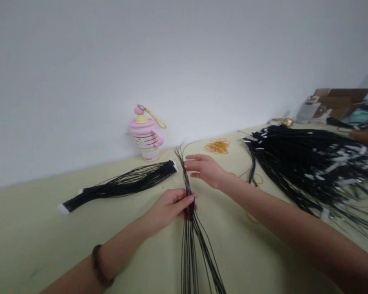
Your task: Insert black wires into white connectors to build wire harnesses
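A bundle of thin black wires (188,237) runs from the table's near edge up to loose, splayed ends. My left hand (171,206) is closed around it partway along, thumb on top. Close to the upper ends, my right hand (204,168) has its fingers stretched toward the wires; whether the fingertips touch them I cannot tell. To the left lies another black wire bundle (125,183) with white ends. On the right spreads a large pile of black wires (300,159) with white connectors or tags.
A pink striped mug (147,141) with a lid stands against the wall. Yellow rubber bands (217,145) lie in a heap behind my right hand. Cardboard boxes (334,106) sit at the far right, where another person's hand (366,135) shows at the pile.
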`<state>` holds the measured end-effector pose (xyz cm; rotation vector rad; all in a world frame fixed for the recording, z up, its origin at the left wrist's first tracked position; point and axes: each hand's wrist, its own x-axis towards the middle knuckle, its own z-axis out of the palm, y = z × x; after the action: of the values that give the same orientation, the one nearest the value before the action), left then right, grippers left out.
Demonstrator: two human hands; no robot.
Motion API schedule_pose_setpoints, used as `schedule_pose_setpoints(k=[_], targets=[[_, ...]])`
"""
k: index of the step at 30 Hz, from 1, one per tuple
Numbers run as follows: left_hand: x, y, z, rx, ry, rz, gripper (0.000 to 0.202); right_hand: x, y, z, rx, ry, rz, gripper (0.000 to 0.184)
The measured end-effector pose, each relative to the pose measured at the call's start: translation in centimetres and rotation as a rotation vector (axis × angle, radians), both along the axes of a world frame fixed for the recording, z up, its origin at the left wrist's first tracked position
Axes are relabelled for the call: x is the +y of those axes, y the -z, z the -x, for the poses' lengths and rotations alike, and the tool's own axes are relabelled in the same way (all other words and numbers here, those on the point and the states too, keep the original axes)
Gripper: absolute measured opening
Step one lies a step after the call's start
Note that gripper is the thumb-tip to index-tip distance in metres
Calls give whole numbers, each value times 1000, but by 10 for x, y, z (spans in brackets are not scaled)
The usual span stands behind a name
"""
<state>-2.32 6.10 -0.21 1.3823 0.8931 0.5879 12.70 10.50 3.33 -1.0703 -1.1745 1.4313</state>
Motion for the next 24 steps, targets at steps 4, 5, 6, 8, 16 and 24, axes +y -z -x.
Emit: schedule_pose_setpoints(k=[4,5,6,8,16,24], targets=[[1,3,-1,-31,-68,-10,32,-14,6,-10,-127,101,-40,29],[1,4,-1,-44,-67,-6,32,-20,9,-12,-156,78,-39,23],[2,5,-1,-56,-65,-4,33,-25,12,-14,-186,32,-42,19],[3,6,0,-61,-56,-23,33,-37,17,-14,-245,-94,-82,16],[-2,3,-1,-20,-24,-79,32,-47,31,-8,-55,-94,-60,23],[-4,0,-3,-51,-84,-35,36,-32,31,-15,71,-4,33,29]])
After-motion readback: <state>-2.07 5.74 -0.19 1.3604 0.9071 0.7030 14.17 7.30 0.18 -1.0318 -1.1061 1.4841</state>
